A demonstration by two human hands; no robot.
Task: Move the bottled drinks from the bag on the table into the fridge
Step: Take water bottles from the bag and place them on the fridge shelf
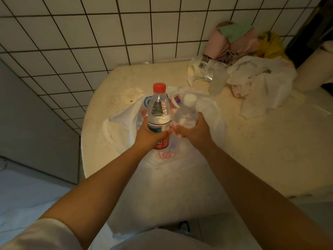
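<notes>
Head view: left grip (pixel 150 135) clenched round red-cap bottle (pixel 159 107), right grip (pixel 191 131) round white-cap bottle (pixel 186 112), both held over the bag (pixel 124 120) on the bench (pixel 252 150). Two bottles counted. Likely rigid, smooth plastic, fairly light; mid-body hold suits. Fridge unseen.

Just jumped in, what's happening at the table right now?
A person has a bottle in each hand above the open white bag on the table. The left hand grips the red-capped bottle, held upright; the right hand grips the white-capped bottle. No fridge is in view.
</notes>
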